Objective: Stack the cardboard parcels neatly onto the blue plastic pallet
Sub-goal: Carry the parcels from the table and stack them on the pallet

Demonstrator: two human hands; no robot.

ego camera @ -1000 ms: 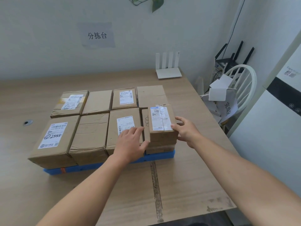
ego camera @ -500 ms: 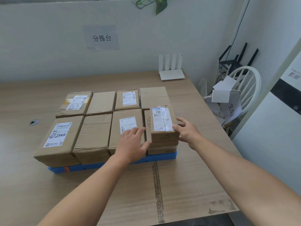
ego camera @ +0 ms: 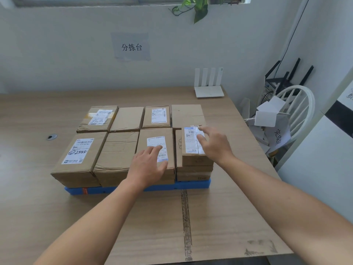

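Both hands (ego camera: 148, 166) (ego camera: 214, 145) now off top parcel (ego camera: 192, 144) sides.

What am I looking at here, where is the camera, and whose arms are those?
No machine: these are a person's bare arms, seen from a camera worn on their head, looking forward and down. On the wooden table sits a blue pallet covered with cardboard parcels in two rows. The left hand rests flat on a labelled front-row parcel; the right hand reaches, fingers open, over the small parcel topping the front right stack. Neither hand grips anything. A white router stands behind.
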